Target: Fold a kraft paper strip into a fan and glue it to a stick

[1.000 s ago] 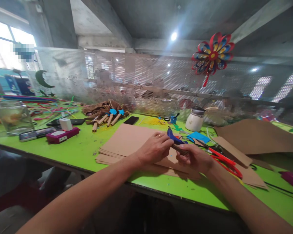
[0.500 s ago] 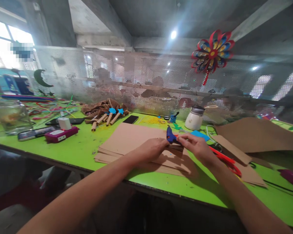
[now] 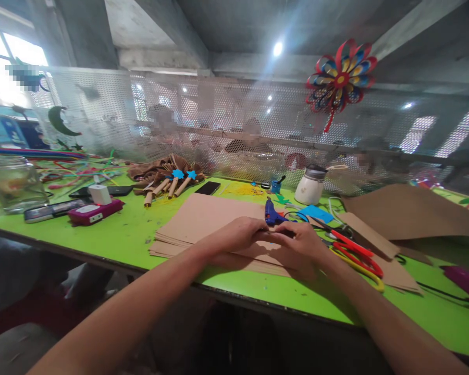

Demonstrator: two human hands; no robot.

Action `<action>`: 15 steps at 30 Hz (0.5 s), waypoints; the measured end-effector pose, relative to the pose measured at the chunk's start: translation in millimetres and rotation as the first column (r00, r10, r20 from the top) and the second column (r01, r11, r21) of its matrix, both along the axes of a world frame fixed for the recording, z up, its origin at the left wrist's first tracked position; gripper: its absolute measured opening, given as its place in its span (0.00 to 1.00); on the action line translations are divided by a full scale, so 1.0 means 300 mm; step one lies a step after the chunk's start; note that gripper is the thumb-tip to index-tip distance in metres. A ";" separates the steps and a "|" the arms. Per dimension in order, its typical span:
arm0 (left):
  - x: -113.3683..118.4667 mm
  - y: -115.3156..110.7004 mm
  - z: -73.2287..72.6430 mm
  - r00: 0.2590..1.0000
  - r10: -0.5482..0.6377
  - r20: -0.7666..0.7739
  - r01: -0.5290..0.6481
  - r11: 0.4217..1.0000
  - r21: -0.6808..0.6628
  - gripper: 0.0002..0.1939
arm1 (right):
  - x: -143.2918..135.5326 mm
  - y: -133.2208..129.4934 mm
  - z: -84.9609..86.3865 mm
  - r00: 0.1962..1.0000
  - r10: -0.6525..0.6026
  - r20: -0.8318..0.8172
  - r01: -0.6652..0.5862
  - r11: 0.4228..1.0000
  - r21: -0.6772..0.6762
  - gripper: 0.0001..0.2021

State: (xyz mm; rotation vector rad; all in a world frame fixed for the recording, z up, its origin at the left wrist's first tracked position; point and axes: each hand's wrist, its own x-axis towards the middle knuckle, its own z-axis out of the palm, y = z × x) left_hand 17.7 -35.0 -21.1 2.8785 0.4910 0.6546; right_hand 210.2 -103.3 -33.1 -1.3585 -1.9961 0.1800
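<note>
Both hands meet over a stack of brown paper sheets [image 3: 203,216] near the table's front edge. My left hand [image 3: 242,233] is closed on a small folded piece of brown paper [image 3: 272,232], its fingertips at the left end. Against the right part of the same piece, the fingers and thumb of my right hand [image 3: 303,240] press together. Most of the folded paper is hidden by the fingers. Just beyond the hands is a blue glue gun [image 3: 273,214]. To the right lie red-handled scissors [image 3: 357,250] and a yellow-handled pair [image 3: 357,268].
A white jar [image 3: 309,186] and blue paper [image 3: 316,213] are behind the right hand. Large brown paper [image 3: 410,211] covers the right side. Paper bundles with blue stars [image 3: 175,182], a phone [image 3: 208,188], a purple power strip [image 3: 96,211] and a glass jar [image 3: 13,185] lie leftward.
My right hand has moved down and left from beside the glue gun onto the folded paper. My left hand has stayed on the paper, and the piece is now more covered.
</note>
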 end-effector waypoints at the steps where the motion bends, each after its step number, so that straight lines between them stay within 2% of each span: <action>1: -0.003 0.002 0.009 1.000 0.013 -0.005 -0.013 1.000 -0.004 0.11 | 0.001 -0.002 0.005 1.000 0.001 -0.025 -0.001 1.000 -0.009 0.12; 7: -0.028 0.010 0.053 1.000 -0.007 0.002 0.007 0.993 -0.115 0.10 | 0.004 -0.023 0.031 0.984 0.000 -0.179 -0.025 0.990 -0.136 0.14; 11: -0.041 0.021 0.062 0.998 -0.047 -0.047 0.034 0.970 -0.240 0.10 | 0.016 -0.021 0.032 0.983 0.037 -0.181 -0.077 0.973 -0.218 0.13; 15: -0.049 0.038 0.058 0.984 -0.119 -0.136 0.064 0.931 -0.359 0.11 | 0.024 -0.012 0.026 0.976 0.116 -0.186 -0.174 0.926 -0.335 0.12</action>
